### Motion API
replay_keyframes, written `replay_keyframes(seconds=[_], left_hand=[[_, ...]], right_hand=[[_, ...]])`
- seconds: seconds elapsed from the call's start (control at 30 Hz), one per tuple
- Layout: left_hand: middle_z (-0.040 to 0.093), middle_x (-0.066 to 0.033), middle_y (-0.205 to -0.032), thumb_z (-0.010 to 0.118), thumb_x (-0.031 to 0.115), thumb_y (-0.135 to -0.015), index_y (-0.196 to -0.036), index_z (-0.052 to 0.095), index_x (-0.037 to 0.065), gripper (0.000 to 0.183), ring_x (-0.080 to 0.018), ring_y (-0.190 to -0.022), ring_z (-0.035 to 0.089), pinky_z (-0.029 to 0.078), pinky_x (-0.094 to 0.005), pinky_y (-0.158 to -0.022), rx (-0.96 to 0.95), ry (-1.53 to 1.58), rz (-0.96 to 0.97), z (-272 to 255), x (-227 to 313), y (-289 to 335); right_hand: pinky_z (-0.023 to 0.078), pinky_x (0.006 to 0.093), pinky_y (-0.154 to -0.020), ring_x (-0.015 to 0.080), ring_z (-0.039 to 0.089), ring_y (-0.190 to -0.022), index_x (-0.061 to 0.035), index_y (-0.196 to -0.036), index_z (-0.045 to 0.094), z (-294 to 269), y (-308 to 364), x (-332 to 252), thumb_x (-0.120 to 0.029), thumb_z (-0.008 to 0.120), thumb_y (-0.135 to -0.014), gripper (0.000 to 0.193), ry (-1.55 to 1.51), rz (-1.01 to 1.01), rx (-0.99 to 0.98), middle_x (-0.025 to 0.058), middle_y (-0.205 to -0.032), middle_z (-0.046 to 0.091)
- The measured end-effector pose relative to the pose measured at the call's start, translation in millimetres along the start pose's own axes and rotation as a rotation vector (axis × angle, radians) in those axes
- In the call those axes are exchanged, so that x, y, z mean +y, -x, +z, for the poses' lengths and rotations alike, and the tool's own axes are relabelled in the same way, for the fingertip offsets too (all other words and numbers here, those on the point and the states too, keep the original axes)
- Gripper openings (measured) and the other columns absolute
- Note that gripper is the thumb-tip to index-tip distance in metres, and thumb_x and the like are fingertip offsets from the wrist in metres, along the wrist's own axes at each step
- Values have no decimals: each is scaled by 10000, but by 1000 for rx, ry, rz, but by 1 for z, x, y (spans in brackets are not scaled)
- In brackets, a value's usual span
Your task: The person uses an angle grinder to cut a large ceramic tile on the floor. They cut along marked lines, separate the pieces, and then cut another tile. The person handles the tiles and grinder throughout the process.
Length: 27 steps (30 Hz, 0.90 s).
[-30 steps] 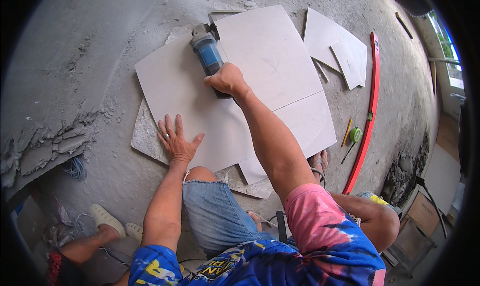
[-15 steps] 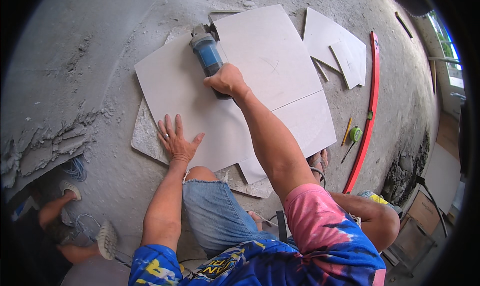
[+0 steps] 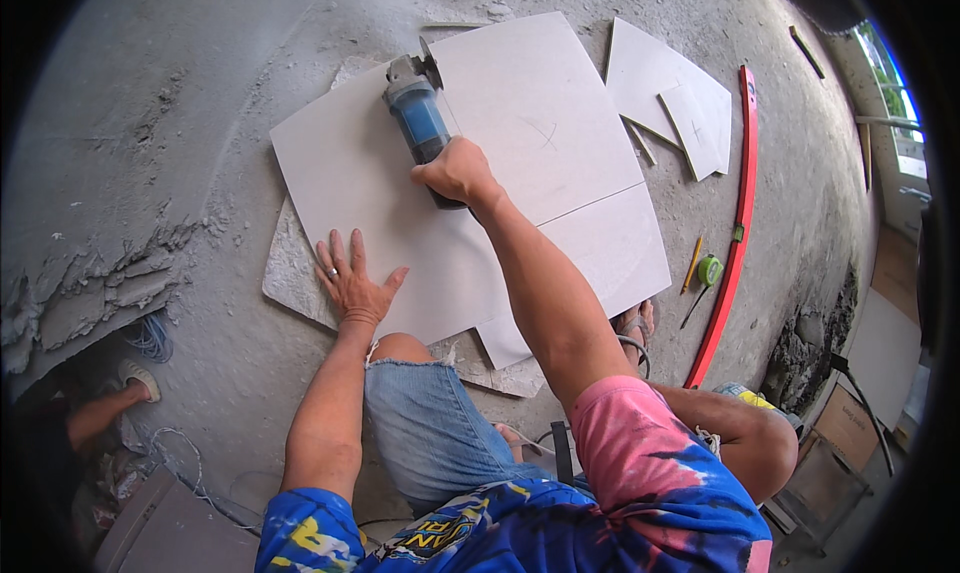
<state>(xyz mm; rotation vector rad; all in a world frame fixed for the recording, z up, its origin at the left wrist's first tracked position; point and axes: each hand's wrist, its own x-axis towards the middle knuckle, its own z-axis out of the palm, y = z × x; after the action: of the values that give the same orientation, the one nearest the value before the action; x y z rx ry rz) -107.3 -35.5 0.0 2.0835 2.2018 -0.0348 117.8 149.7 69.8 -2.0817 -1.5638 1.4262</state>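
My right hand [image 3: 457, 173] is wrapped round the body of a blue and grey angle grinder [image 3: 418, 123]. Its cutting disc [image 3: 430, 63] stands on edge near the far side of a large pale tile [image 3: 520, 103], beside a thin line there. Whether the disc touches the tile I cannot tell. A pencilled cross and a straight seam mark the tile's right part. My left hand [image 3: 358, 285], with a ring, lies flat with fingers spread on the tile's near left part. Under the tile a rough, dusty board [image 3: 295, 268] sticks out.
Cut tile pieces [image 3: 660, 83] lie at the far right. A long red spirit level [image 3: 745, 183], a green tape measure [image 3: 709, 269] and a yellow pencil [image 3: 692, 265] rest on the concrete floor. Broken concrete [image 3: 110, 283] edges a hole at left, near another person's leg [image 3: 105, 413].
The grinder and my right hand have shifted slightly nearer and to the right. My left hand stays put. The other person's legs at lower left have moved partly out of view.
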Motion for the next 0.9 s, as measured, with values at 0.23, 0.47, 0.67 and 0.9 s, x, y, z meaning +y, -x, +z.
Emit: replay_keyframes(seconds=[0.23,0.47,0.67,0.9], left_hand=[[135,-164,-1667,579,845,-765,-1627,222,220,1123,-416,-1546,52,58,-612,-1222,-27,-7,-12,-3,2,0],[127,-169,-1666,583,847,-760,-1626,223,222,1127,-422,-1547,34,41,-614,-1225,-25,6,-10,-2,2,0],[126,-172,-1665,587,841,-764,-1624,227,218,1121,-435,-1543,36,39,-619,-1222,-13,18,-7,0,0,0],[131,-176,-1661,581,847,-762,-1622,229,215,1124,-438,-1542,36,45,-621,-1219,-23,5,-8,0,0,0]], right_hand=[[577,397,-834,369,735,-908,84,-930,734,-4,4,-3,-325,774,-615,518,-9,20,-12,266,-948,733],[574,393,-845,362,733,-932,82,-947,738,-3,0,-1,-328,782,-619,527,-1,22,-23,263,-968,734],[575,386,-844,356,735,-927,78,-943,741,-4,1,-4,-331,777,-624,519,9,13,-25,262,-965,735],[574,385,-844,356,735,-925,81,-942,740,-4,1,-3,-331,780,-622,523,13,14,-29,259,-961,736]])
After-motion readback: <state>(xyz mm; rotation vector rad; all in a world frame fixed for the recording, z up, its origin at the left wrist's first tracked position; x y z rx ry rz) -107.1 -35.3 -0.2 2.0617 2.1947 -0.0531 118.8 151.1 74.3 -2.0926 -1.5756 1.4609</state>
